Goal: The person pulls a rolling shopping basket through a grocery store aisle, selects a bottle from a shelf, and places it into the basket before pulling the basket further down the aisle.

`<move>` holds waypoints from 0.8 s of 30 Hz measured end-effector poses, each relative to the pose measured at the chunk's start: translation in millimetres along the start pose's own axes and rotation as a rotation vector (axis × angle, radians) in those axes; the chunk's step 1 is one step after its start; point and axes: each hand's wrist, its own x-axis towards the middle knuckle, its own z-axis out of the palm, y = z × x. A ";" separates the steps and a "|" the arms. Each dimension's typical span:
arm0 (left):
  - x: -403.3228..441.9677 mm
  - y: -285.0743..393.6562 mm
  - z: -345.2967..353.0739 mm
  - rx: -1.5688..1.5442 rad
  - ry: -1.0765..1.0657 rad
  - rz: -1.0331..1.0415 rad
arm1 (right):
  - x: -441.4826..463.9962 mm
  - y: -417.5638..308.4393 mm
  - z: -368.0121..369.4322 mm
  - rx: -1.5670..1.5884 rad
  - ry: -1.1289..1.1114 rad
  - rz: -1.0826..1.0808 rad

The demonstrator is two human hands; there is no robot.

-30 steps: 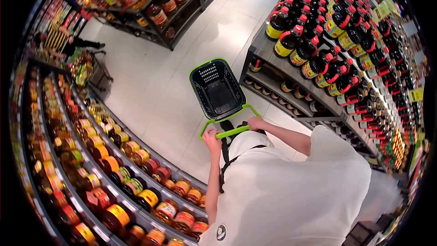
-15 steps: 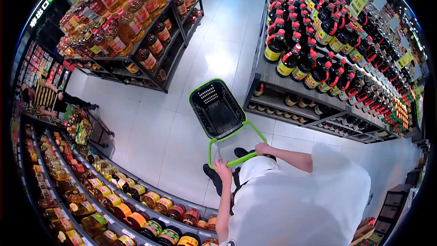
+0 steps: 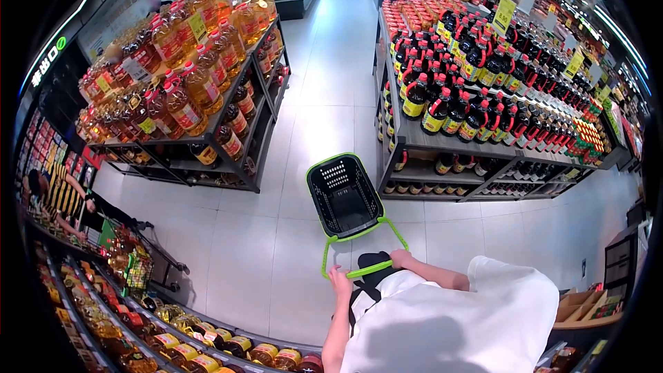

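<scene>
In front of me on the floor stands a black shopping basket (image 3: pixel 345 197) with a green rim, and nothing shows inside it. Its long green handle (image 3: pixel 369 269) is tilted back toward my body. My left hand (image 3: pixel 340 281) is closed round the left end of the handle's crossbar. The right end is gripped by my right hand (image 3: pixel 400 258). Both hands are near my waist, just in front of my white shirt (image 3: pixel 449 311).
A shelf of cooking oil bottles (image 3: pixel 183 112) stands ahead left, and a display of dark sauce bottles (image 3: pixel 435 114) ahead right. Between them runs a tiled aisle (image 3: pixel 321 90). Low shelves line the lower left, where a person in a striped top (image 3: pixel 56 190) is beside a loaded cart (image 3: pixel 135 255).
My view has lifted and moved forward, showing freezers at the aisle's far end. The basket appears lower and further right, closer to the gap between displays. Both hands keep their grip.
</scene>
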 end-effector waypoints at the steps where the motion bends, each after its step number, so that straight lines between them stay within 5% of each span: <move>1: 1.6 -2.2 -1.6 -0.009 -0.014 0.012 | -0.8 -1.7 3.7 0.014 0.003 0.013; 16: 94.9 -34.8 -11.6 0.142 -0.299 0.191 | 43.8 -22.4 -4.5 0.216 0.138 0.080; 24: 208.7 -36.1 -1.9 0.157 -0.451 0.176 | 111.4 -12.8 -77.7 0.330 0.167 0.145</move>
